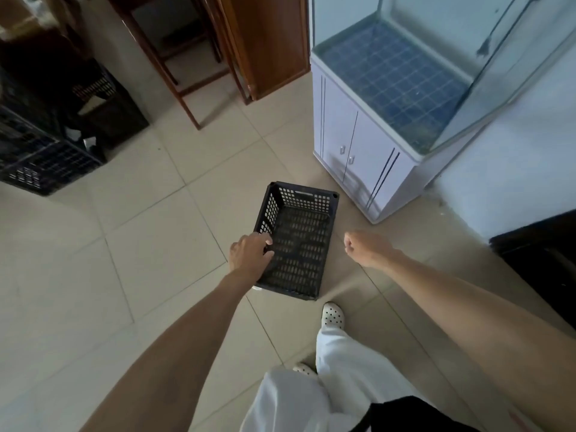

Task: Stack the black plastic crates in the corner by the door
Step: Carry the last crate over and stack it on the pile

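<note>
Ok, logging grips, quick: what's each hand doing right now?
Left hand: closed on the crate rim.
Right hand: closed in a fist, holding nothing.

A crate (pixel 297 241) sat on the floor (pixel 140 244), just ahead of the person's forward foot (pixel 333 313). The left hand (pixel 249 254) lay over its left rim; the right hand (pixel 363 246) hung to its right, apart from it. A cabinet (pixel 358 151) stood beyond and right, carrying a glass tank (pixel 405 63). More crates (pixel 46 145) stood far left, well apart, with wooden furniture legs (pixel 174 73) between them and the cabinet.
</note>
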Demonstrator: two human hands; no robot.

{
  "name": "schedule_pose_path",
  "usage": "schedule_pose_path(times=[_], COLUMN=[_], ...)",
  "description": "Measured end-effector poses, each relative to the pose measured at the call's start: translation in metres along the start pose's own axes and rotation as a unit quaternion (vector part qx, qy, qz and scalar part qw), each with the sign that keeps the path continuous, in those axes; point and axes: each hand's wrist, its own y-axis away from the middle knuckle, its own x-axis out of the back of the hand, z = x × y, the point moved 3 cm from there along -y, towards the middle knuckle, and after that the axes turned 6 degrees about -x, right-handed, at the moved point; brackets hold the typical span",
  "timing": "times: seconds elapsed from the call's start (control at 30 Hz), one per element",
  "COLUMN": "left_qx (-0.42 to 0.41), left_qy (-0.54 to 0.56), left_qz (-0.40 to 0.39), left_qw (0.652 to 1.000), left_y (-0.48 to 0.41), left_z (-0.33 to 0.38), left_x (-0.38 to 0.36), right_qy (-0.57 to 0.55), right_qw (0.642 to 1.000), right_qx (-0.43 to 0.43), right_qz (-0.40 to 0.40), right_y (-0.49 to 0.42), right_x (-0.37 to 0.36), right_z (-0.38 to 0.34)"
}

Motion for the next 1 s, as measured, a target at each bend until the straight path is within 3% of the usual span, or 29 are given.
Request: schedule_pose_path(times=[0.23, 0.4, 0.63, 0.77, 1.0], left_qx=[-0.036, -0.102, -0.153, -0.145, -0.144], left_qy=[-0.016, -0.019, 0.012, 0.026, 0.021], left_qz=[-0.056, -0.099, -0.146, -0.186, -0.228], left_qw=[0.998, 0.99, 0.977, 0.972, 0.963], left_y=[-0.056, -0.114, -0.192, -0.224, -0.259], left_z=[-0.041, -0.069, -0.103, -0.128, -0.174], left_x=[0.008, 0.006, 0.001, -0.028, -0.098], right_qy=[-0.065, -0.086, -0.193, -0.265, -0.248], right_qw=[0.997, 0.983, 0.925, 0.904, 0.897], right_qx=[-0.041, -0.158, -0.325, -0.334, -0.364], right_qz=[-0.007, -0.021, -0.038, -0.038, -0.04], right_y=[-0.045, -0.06, -0.064, -0.083, -0.146], right_x=[0.0, -0.015, -0.061, -0.11, -0.157], right_z=[-0.037, -0.033, -0.038, -0.057, -0.077])
